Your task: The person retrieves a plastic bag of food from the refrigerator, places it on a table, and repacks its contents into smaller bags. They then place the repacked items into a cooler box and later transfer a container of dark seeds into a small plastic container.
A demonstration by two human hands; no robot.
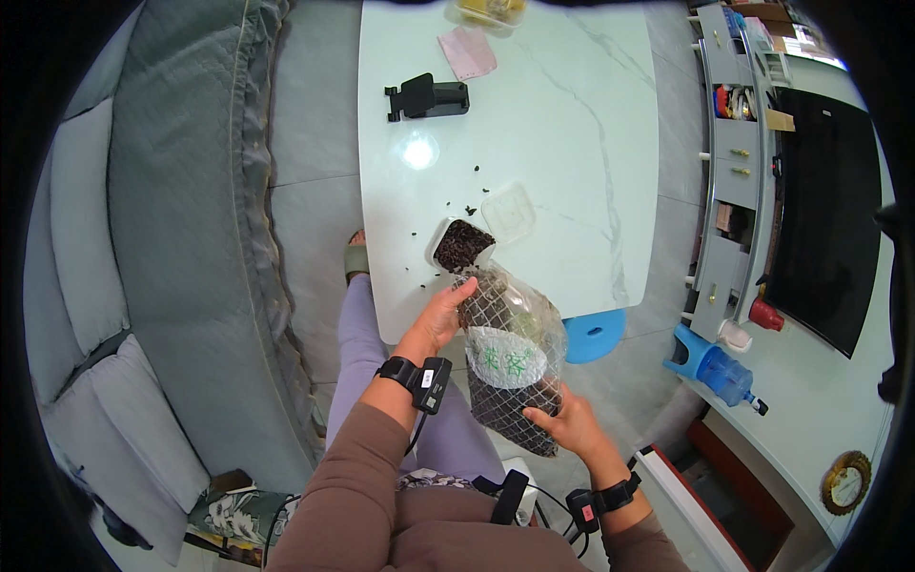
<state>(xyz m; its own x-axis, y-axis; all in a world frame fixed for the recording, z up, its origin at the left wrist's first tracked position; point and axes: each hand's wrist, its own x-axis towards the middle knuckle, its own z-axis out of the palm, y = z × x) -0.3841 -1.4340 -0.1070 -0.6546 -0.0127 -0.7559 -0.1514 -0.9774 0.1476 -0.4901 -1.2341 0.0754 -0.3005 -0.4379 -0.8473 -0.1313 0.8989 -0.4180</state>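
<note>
A clear plastic bag (pixel 510 396) printed with a white grid and a pale oval label is held tilted at the near table edge. It has small dark dried pieces inside. My left hand (pixel 443 313) is closed on the bag near its mouth, while my right hand (pixel 570 419) grips its lower right side. The bag's mouth rests by a small plastic container (pixel 437 250), which is full of the dark pieces (pixel 463 245). Beside the container lies its translucent lid (pixel 509 212). Several stray pieces (pixel 471 211) are scattered on the tabletop around it.
On the white table (pixel 581 143) are a black folding stand (pixel 429 97), a pink cloth (pixel 467 52) and a plastic box (pixel 488 11). A blue stool (pixel 595 336) is beyond the table's right corner. A grey sofa (pixel 191 191) runs along the left.
</note>
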